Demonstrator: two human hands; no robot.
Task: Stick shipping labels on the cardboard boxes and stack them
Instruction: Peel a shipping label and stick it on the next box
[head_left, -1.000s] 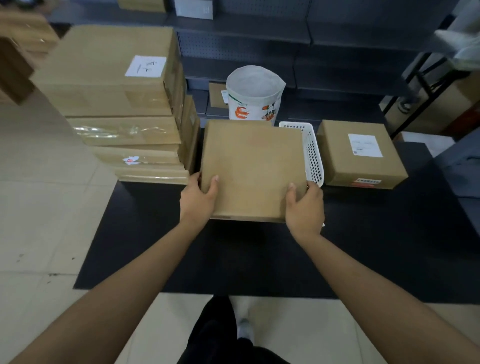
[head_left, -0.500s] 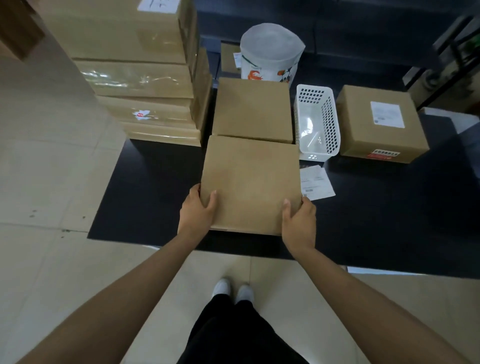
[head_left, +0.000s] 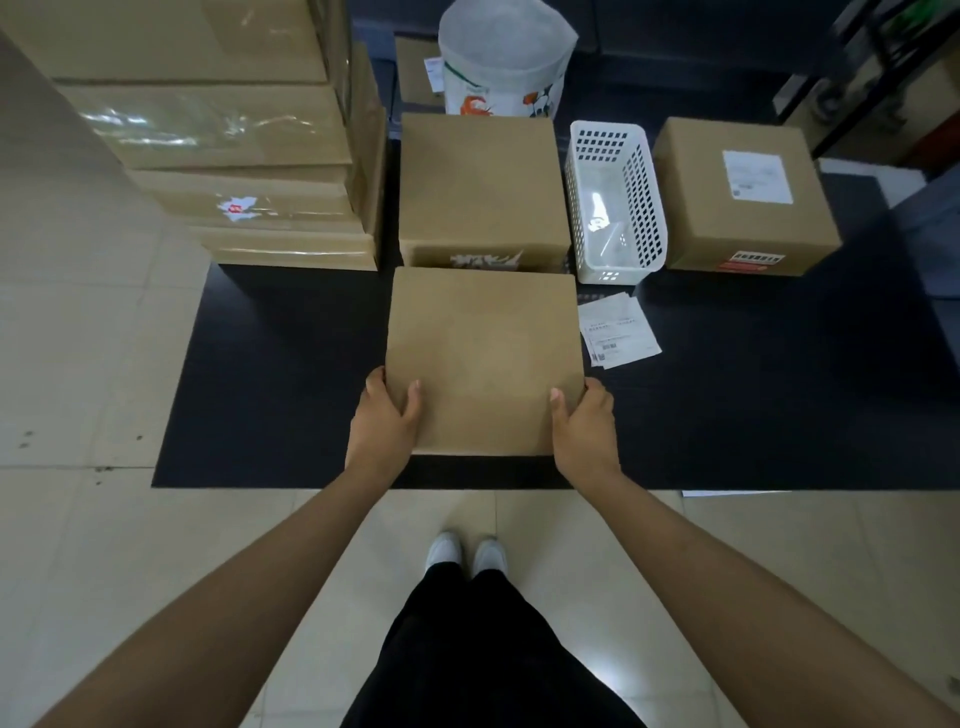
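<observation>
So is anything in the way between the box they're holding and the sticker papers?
Nothing visible. The held box, gripped by the left hand and right hand, sits just left of the loose labels, with only bare black mat between them.

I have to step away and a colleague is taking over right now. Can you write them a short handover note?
Left hand and right hand grip the near corners of a plain unlabelled box over the black mat.
Loose labels lie just right of it.
Another unlabelled box sits behind it; one labelled box sits right of the white basket.
The stack stands at left.
Left: label both plain boxes, then stack.
</observation>
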